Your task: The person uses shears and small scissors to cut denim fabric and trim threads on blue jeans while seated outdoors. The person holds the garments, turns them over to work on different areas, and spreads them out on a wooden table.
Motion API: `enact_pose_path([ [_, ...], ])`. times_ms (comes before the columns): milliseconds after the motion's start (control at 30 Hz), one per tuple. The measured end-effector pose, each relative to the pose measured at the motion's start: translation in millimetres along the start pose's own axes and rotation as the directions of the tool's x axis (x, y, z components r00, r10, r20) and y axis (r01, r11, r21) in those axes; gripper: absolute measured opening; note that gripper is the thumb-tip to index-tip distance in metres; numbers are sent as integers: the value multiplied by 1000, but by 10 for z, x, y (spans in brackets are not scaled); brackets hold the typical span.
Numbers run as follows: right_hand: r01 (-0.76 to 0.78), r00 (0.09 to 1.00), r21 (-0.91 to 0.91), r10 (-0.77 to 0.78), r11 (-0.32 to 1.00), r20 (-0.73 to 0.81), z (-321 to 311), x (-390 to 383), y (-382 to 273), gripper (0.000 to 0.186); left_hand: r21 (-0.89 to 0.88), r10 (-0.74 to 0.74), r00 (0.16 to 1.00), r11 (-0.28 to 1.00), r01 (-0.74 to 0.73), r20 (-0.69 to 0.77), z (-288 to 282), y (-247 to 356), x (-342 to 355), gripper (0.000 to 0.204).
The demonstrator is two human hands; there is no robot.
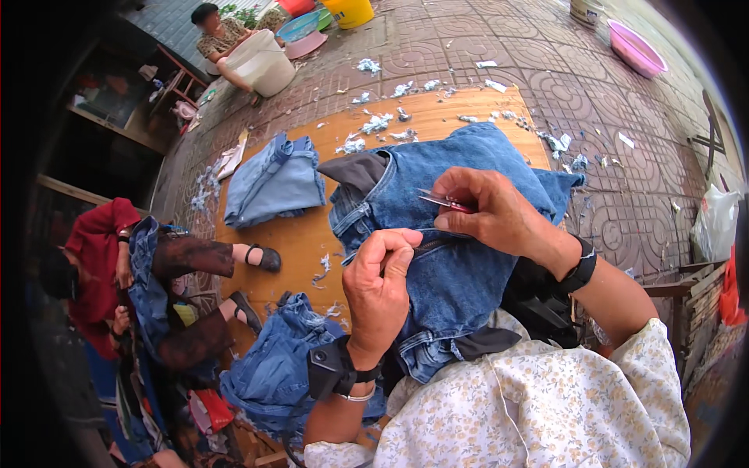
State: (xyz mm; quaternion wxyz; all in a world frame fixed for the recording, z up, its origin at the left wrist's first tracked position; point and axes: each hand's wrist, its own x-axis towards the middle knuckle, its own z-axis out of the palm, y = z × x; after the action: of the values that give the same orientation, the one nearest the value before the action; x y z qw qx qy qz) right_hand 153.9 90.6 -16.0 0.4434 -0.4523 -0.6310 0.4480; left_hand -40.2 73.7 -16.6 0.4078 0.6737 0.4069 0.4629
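Note:
A pair of blue jeans [472,285] lies spread across my lap and the board in front of me, its grey pocket lining [355,173] turned out at the waist. With thumb and forefinger pressed together, my left hand [378,288] pinches the jeans beside the dark fly zip [431,245]. Just above the zip, my right hand [495,214] is closed round small thread snips [438,200] with a red handle. Their thin metal blades point left and stand slightly apart, clear of the cloth. Whether a thread is between my left fingertips is too small to tell.
Folded light-blue jeans [275,183] rest on the wooden board [437,109]; crumpled jeans [285,359] lie near left. Thread scraps [377,123] litter the board and paving. A person in red [101,257] sits left, handling denim. Another person [222,35] is beside a white bucket [261,62]. A pink basin [636,48] stands far right.

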Motion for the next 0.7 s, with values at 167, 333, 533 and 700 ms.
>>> enact_pose_path([
  [167, 29, 999, -185, -27, 982, 17, -109, -269, -325, 23, 44, 5, 998, 999, -8, 62, -70, -44, 56, 5],
  [333, 295, 953, -631, -263, 717, 147, -60, -438, -266, 25, 42, -3, 998, 999, 1, 60, -37, -78, 62, 6],
  [533, 280, 957, -642, -258, 714, 131, 80, -398, -199, 20, 45, 20, 999, 999, -21, 38, -11, -70, 54, 5],
  [700, 267, 960, -620, -262, 738, 102, 124, -382, -166, 17, 62, -50, 996, 997, 46, 73, -39, 4, 38, 9],
])
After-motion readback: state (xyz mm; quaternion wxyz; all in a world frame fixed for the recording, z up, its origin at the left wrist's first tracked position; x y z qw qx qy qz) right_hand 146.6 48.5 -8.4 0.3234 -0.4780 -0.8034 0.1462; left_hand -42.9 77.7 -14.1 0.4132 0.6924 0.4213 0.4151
